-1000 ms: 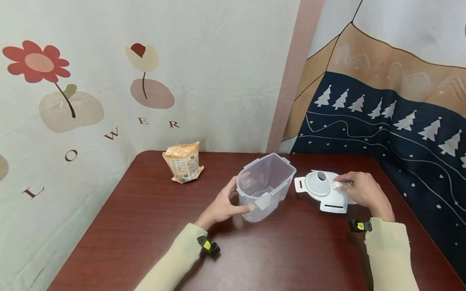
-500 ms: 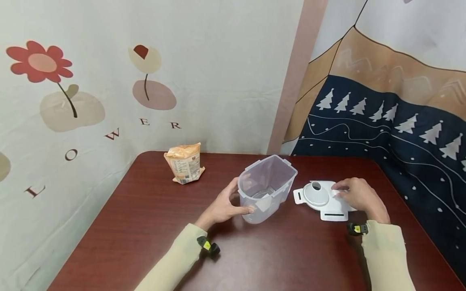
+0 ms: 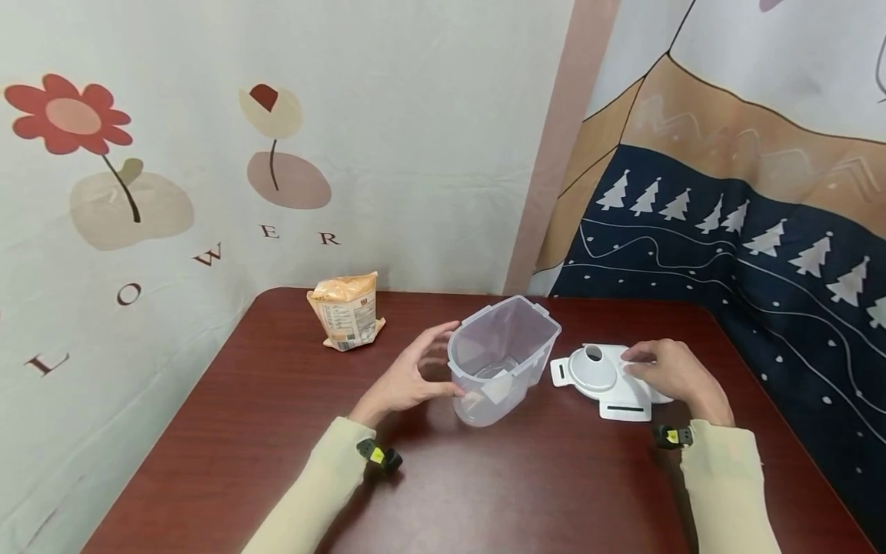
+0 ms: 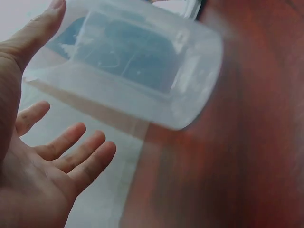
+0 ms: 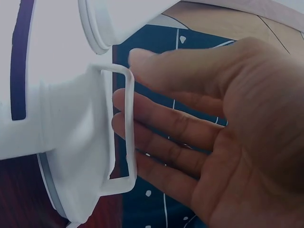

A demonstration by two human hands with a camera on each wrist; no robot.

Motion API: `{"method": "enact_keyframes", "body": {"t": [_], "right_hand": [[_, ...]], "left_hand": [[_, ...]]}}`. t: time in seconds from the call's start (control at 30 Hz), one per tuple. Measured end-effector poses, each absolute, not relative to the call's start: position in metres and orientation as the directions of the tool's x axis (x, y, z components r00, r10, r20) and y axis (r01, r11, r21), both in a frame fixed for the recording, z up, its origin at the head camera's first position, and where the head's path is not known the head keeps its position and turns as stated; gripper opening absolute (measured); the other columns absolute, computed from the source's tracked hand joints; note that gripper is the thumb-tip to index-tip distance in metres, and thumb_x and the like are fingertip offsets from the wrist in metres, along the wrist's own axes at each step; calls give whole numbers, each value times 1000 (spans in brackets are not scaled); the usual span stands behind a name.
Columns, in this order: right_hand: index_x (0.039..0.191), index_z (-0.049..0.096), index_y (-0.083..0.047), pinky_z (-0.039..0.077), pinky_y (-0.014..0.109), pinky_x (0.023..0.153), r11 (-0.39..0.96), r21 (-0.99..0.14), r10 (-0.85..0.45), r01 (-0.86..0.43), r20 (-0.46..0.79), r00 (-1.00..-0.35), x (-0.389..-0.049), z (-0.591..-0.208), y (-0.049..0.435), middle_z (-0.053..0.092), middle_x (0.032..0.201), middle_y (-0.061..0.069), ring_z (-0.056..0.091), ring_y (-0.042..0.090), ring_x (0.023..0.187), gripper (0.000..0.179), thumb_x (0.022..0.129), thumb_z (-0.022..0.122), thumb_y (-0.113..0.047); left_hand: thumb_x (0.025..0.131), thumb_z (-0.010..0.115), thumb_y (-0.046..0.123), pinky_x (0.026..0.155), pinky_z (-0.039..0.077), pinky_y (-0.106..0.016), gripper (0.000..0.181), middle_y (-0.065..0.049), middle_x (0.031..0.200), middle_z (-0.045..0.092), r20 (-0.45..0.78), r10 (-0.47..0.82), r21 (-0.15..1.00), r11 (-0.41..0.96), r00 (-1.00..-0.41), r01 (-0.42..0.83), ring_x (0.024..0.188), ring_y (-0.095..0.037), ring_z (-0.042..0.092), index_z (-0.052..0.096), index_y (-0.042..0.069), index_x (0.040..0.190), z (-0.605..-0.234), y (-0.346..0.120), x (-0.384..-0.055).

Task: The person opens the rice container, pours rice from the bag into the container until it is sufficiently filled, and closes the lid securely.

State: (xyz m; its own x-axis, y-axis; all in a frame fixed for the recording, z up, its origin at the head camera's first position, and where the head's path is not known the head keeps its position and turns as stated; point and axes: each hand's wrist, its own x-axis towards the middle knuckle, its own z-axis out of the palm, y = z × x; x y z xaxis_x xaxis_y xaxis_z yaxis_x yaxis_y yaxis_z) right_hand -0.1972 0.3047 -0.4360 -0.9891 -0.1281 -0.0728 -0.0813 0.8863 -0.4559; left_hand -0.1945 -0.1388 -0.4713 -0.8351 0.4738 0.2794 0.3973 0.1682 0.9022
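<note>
A clear plastic container (image 3: 487, 412) with an oblong mouth stands near the table's middle. Beside its left wall is my left hand (image 3: 408, 377), fingers spread. In the left wrist view that hand's fingers are apart from the container (image 4: 128, 61); the thumb tip overlaps its wall, and contact is unclear. A white lid (image 3: 626, 396) with a round cap and side flaps lies to the right. My right hand (image 3: 678, 377) is over its right part. The right wrist view shows loosely extended fingers by the lid's loop handle (image 5: 129, 128), fingertips behind it, thumb wide of them.
An orange and white snack bag (image 3: 349, 315) stands at the back left of the dark red table (image 3: 277, 431). Printed cloth (image 3: 415, 154) hangs behind the table and along its right side.
The lid has come down nearer to me onto the table, with my right hand following it. My left hand has loosened from the container and drawn back to the left.
</note>
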Motion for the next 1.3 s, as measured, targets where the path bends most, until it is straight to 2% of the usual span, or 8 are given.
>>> {"method": "enact_keyframes", "body": {"t": [0.2,0.37,0.57,0.73,0.97,1.1,1.17,1.3], "right_hand": [[115,76,-6,55,59,90,876,-472,-128,-94,-41,-991,-197,-435,303,71,118,25,61,39,104,24,97,68,-19],[117,75,-8,54,58,91,874,-478,-126,-88,-50,-991,-196,-434,303,69,122,27,61,39,106,24,97,66,-19],[119,75,-8,54,61,92,871,-484,-126,-86,-50,-991,-194,-433,301,66,127,29,61,43,110,26,98,65,-20],[122,73,-8,53,62,95,864,-491,-136,-110,-19,-990,-195,-430,296,67,127,27,62,45,113,29,98,67,-24],[131,67,-9,51,63,101,837,-529,-161,-142,9,-987,-194,-422,289,65,133,23,59,44,120,36,98,68,-23],[138,62,-9,50,60,104,811,-556,-191,-182,42,-981,-195,-422,283,65,136,20,60,41,121,44,97,70,-24],[140,59,-10,51,59,105,796,-567,-213,-213,67,-975,-195,-423,281,66,135,19,62,39,121,48,96,71,-25],[146,53,-13,51,58,105,752,-600,-257,-272,113,-960,-196,-424,274,67,134,17,64,36,120,58,94,75,-28]], "left_hand": [[75,93,16,112,44,-58,98,-5,150,48,348,386,845,266,-854,464,140,-30,47,39,30,155,-454,-157,-202],[74,94,31,115,44,-52,100,1,152,44,374,326,779,398,-868,485,141,-20,44,37,37,155,-441,-177,-203],[74,92,43,116,40,-57,102,0,156,38,402,249,673,572,-881,469,146,-23,35,33,41,157,-430,-201,-205],[71,95,39,117,33,-65,102,-7,158,36,513,158,596,641,-843,483,152,-29,28,38,32,156,-425,-218,-208],[68,97,24,120,28,-66,104,-14,154,41,672,62,517,675,-738,527,155,-33,22,41,20,155,-426,-239,-214],[67,97,20,120,28,-65,106,-17,156,39,706,2,518,681,-709,518,154,-35,22,40,16,156,-429,-248,-217],[66,98,20,119,29,-61,108,-18,156,39,712,-35,532,678,-701,507,150,-37,27,38,15,157,-431,-251,-219],[68,96,22,115,34,-56,111,-15,156,39,653,-129,630,638,-746,442,142,-33,36,33,24,159,-437,-257,-220]]}}
